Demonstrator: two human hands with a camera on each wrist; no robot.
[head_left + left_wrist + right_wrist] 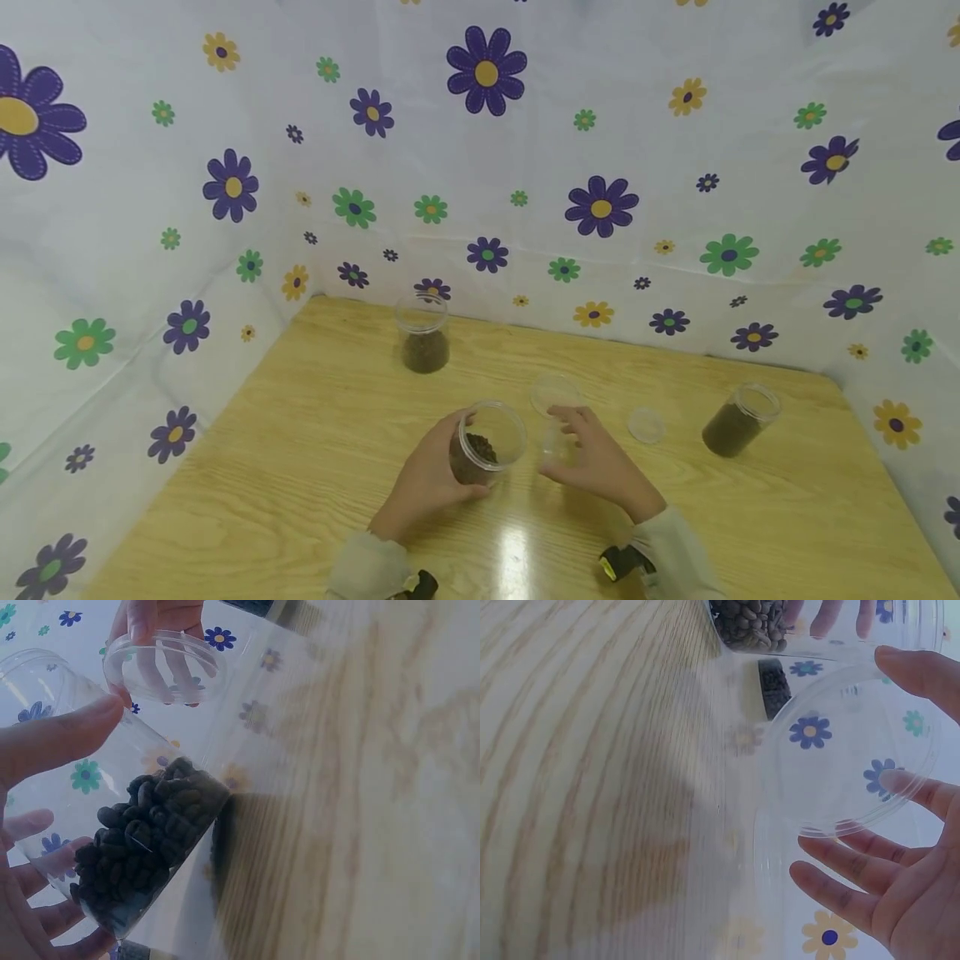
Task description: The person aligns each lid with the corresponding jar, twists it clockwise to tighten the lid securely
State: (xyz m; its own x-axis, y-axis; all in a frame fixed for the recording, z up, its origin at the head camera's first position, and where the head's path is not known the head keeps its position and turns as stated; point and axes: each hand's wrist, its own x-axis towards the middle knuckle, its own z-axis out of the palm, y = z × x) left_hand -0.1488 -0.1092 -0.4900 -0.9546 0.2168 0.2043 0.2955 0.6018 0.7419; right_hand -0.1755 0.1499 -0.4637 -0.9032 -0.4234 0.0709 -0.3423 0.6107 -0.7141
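Note:
Dark coffee beans fill the lower part of a clear jar [154,840] with an uncovered mouth. My left hand [431,477] grips this jar [467,467] round its side, with the thumb [71,739] across the near wall. Just to its right, my right hand [600,462] holds a clear round lid [847,750] by the rim between thumb and fingers. In the left wrist view the lid [165,667] appears beside the jar's mouth, apart from it. Whether the jar's base touches the table cannot be told.
Another jar of dark contents [426,350] stands at the back left of the wooden table [300,433], and one more [731,427] at the right. Two clear lids lie on the table: a larger lid [555,392] and a smaller lid [647,426]. Flower-patterned cloth [525,158] encloses the table.

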